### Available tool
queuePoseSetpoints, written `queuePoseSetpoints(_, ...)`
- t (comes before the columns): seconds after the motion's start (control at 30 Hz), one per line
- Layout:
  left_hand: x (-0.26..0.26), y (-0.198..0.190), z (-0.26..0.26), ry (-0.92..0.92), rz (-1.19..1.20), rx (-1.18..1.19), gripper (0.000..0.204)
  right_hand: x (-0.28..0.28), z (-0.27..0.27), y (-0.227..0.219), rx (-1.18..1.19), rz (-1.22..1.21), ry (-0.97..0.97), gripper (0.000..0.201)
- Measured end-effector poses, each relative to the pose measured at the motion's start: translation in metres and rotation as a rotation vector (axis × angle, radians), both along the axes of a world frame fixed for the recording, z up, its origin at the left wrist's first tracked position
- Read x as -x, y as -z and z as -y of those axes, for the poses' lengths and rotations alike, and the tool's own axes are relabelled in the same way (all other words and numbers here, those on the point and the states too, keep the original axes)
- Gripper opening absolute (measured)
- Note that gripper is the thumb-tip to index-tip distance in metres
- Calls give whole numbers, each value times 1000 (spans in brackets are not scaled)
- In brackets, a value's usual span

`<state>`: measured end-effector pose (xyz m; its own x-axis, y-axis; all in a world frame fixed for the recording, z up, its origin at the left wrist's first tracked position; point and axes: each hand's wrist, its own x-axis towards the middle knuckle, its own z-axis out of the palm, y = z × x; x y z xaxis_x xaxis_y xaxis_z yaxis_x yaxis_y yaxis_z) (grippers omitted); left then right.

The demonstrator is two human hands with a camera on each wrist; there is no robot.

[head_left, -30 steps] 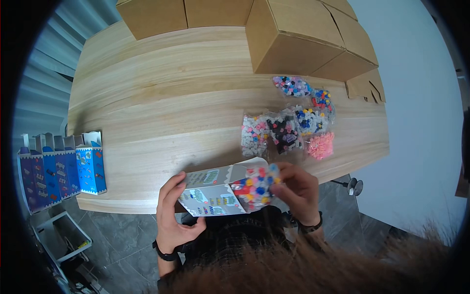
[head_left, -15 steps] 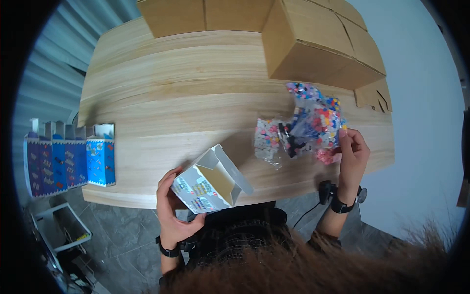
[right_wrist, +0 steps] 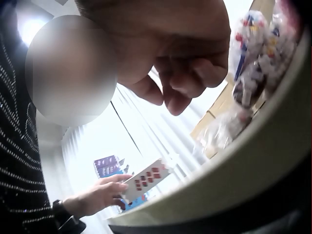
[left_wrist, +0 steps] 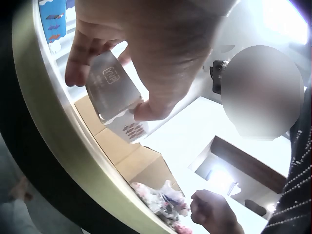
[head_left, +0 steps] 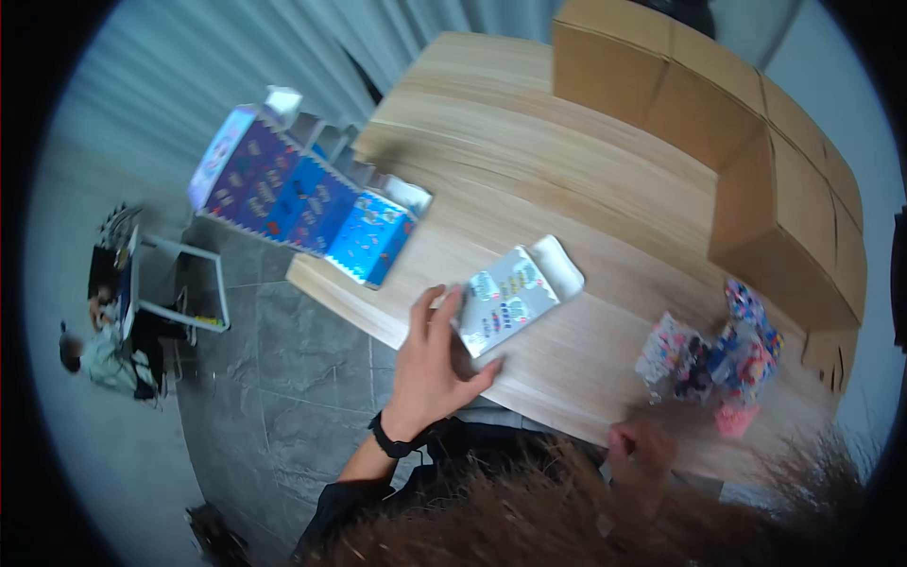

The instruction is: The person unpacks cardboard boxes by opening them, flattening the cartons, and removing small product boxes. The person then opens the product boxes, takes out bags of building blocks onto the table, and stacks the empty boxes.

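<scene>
My left hand (head_left: 439,364) grips the lower end of a small white printed carton (head_left: 510,300) over the table's near edge, thumb on one side and fingers on the other. The carton lies tilted, its end flap (head_left: 559,267) folded out to the right. In the left wrist view the carton's grey bottom (left_wrist: 113,85) shows between thumb and fingers. My right hand (head_left: 644,449) hangs by the near edge with loosely curled fingers and nothing in them, blurred in the head view. Close to it is a pile of clear bags of small coloured pieces (head_left: 742,354).
Blue and purple printed cartons (head_left: 312,194) stand in a row at the table's left end, tops open. Large brown cardboard boxes (head_left: 789,208) line the back and right of the wooden table (head_left: 529,151). A person (head_left: 118,364) sits far left beside a white-framed stand (head_left: 222,293).
The right hand put a bag of coloured pieces onto the pile, let go and drew back to the near edge. The head view has turned left. The left hand keeps the carton, now nearer the printed row.
</scene>
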<state>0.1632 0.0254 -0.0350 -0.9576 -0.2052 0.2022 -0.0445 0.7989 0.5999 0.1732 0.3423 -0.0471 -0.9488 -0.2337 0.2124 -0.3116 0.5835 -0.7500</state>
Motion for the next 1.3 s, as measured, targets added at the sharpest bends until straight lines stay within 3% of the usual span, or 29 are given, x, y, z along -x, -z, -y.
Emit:
queuePoseSetpoints(0.07,-3,11,8,24,-1,67,92,8,24,2,14,62,-130,5)
queuePoseSetpoints(0.17,-4,2,18,-5,-81,-36,83,17,28,8,28,74,-158,5)
queuePoseSetpoints(0.37,-17,-89,89,-162,-539,220,69,25,28,11,94,32,-154,5)
queuePoseSetpoints(0.43,-21,-115,124,-216,-624,160,76,24,27,9,94,49,-150,5)
queuePoseSetpoints(0.53,-15,-156,173,-312,-627,127,59,23,26,11,98,76,-144,5)
queuePoseSetpoints(0.6,-6,-170,201,-283,-643,28,54,23,27,9,85,21,-144,5)
queuePoseSetpoints(0.83,9,-168,247,-299,-485,-135,54,22,25,12,101,47,-132,5)
queuePoseSetpoints(1.3,9,-164,244,-198,-499,-164,69,23,26,19,146,12,-140,5)
